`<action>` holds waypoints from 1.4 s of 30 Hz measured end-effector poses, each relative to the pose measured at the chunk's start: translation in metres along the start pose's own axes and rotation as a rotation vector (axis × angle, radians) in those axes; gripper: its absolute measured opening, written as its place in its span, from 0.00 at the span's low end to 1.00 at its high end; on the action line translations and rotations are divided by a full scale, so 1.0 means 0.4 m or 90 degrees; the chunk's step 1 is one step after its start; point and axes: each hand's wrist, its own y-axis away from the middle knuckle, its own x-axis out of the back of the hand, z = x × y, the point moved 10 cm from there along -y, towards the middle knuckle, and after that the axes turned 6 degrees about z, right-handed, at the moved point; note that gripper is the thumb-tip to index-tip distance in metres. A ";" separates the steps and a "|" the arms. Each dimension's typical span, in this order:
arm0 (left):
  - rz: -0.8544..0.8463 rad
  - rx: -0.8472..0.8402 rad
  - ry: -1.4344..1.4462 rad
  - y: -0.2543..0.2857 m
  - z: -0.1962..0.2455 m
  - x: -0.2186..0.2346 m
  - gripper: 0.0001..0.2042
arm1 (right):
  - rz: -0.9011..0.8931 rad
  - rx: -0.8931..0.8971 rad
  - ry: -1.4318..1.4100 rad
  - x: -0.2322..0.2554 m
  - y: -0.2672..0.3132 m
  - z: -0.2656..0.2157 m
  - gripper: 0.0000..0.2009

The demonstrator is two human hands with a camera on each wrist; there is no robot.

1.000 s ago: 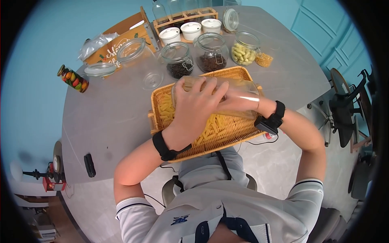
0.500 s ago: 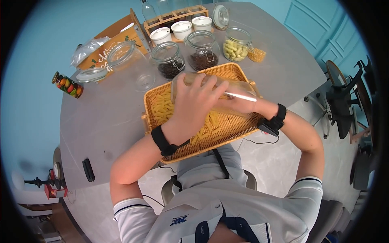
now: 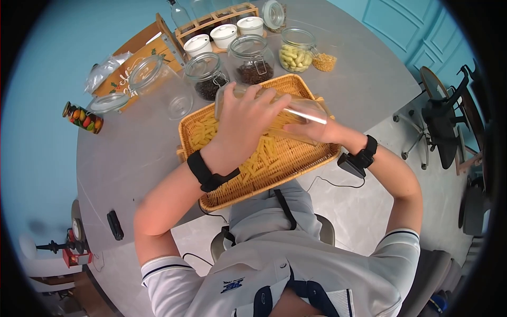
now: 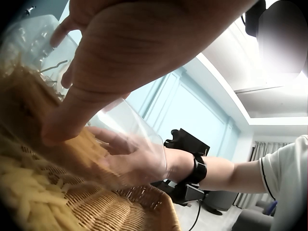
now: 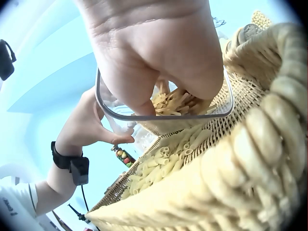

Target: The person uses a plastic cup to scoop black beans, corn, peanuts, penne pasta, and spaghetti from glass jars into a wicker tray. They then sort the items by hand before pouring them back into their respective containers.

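Note:
A clear container point(image 3: 299, 107) lies tilted over a wicker basket point(image 3: 266, 196). The left hand point(image 3: 244, 119) grips it from above, fingers spread and bent around its wall. Through its mouth the right hand point(image 3: 311, 127) reaches inside, as the right wrist view also shows at the container's rim point(image 5: 166, 117). Thin yellow-brown pasta point(image 4: 86, 150) lies inside around the right hand point(image 4: 126, 161), whose fingers look extended and loose; its fingertips are partly hidden. Short tube pasta point(image 5: 159, 166) covers part of the basket floor.
Beyond the basket stand jars of dark contents point(image 3: 253, 71), a jar of green-yellow pieces point(image 3: 296, 57), a small tub point(image 3: 324, 62), an empty jar point(image 3: 178, 103) and lidded white pots point(image 3: 223, 36). A black object point(image 3: 114, 225) lies at the table's left.
The head view has shifted, moving the tabletop things leftward in the picture. The right hand sits slightly nearer the container's mouth, and more pasta shows through the wall. The left hand keeps its grip.

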 end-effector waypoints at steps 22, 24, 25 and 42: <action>-0.062 -0.040 -0.002 -0.021 0.006 -0.032 0.34 | 0.106 -0.352 -0.298 -0.040 0.114 0.047 0.33; -0.063 -0.034 -0.028 -0.027 0.008 -0.036 0.34 | 0.118 -0.330 -0.274 -0.034 0.107 0.063 0.35; -0.040 -0.048 -0.049 -0.032 0.012 -0.029 0.32 | 0.124 -0.321 -0.263 -0.032 0.106 0.072 0.35; 0.065 -0.067 -0.136 -0.028 -0.012 -0.003 0.23 | 0.136 -0.280 -0.218 -0.022 0.123 0.099 0.31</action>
